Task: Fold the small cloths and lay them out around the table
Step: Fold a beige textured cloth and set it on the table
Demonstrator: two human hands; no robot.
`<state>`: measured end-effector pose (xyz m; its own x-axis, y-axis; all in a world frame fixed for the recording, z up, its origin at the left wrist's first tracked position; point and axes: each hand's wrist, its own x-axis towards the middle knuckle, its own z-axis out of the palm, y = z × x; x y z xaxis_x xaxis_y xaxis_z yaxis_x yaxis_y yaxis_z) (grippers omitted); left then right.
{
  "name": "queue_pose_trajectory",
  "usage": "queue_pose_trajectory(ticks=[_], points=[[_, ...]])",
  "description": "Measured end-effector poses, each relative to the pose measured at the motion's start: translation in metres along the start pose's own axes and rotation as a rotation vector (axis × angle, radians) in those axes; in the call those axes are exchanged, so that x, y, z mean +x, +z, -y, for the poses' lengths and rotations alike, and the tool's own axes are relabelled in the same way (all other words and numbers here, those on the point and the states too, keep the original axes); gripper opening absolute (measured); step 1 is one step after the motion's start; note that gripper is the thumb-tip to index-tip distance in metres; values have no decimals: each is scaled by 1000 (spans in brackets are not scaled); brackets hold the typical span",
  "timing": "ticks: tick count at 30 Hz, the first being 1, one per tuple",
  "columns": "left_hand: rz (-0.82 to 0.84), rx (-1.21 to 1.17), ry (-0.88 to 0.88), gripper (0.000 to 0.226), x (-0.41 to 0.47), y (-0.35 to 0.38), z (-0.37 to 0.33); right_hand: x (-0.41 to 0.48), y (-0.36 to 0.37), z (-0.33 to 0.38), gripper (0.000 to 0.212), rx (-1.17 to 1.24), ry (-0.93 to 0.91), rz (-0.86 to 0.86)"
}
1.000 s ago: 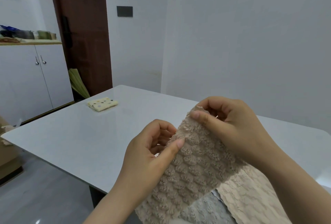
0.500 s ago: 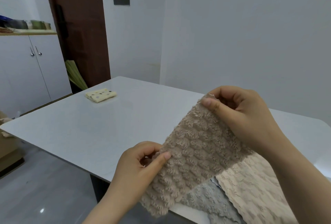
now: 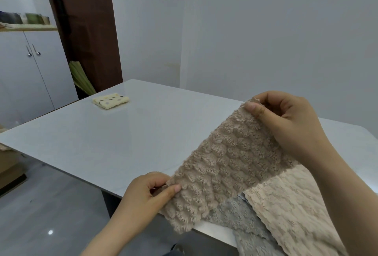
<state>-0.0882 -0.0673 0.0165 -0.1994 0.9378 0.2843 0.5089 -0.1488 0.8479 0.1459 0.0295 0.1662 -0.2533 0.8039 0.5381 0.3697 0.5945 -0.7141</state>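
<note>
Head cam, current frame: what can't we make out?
Head view:
- Grey cloth: mostly hidden by the brown cloth and beige cloth, cut by bottom edge.
- Brown cloth's gripped corners: covered by left hand and right hand.
- Items on cabinet: blurred, too small to identify.

No legible text, label, brand, number or sign anywhere. Too blurred to read: the row of items [image 3: 24, 18] on top of the cabinet [image 3: 30, 71] at far left.
</note>
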Motion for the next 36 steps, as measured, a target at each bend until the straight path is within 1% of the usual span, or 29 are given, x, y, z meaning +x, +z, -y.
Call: queue_pose_trajectory(ticks=[3,6,7,10,13,16,18,20,23,26,30,36], points=[[-4,26,-32,47,-1,-4,1,-1,-3,-4,13,2,12,-8],[-18,42,-78,16,1,-10,0,-2,-6,-8,13,-7,17,-16],[-26,24,-89,13,2,-13,-1,-3,-7,-9,13,-11,20,-21],[-101,-129,-132,15,5,-24,-5,-5,-9,-14,12,3,34,-47],[-145,-270,-161,8,9,-37,-10,-8,-11,-20,13,25,45,-82],[-122,-317,-154,24,10,-44,-14,-12,-10,-25,12,51,68,-135],[-126,-326,-152,27,11,-45,-16,-15,-8,-29,12,70,76,-170],[-179,-342,-157,26,11,-44,-17,-19,-6,-32,13,84,77,-201],[-322,-339,-176,21,10,-42,-20,-26,-4,-35,15,88,82,-249],[-361,-344,-154,17,8,-43,-24,-37,-4,-37,15,111,82,-273],[-354,-314,-137,4,9,-42,-20,-50,-7,-47,16,90,108,-261],[-232,-129,-226,12,20,-10,9,-72,7,-96,16,-58,255,-207]])
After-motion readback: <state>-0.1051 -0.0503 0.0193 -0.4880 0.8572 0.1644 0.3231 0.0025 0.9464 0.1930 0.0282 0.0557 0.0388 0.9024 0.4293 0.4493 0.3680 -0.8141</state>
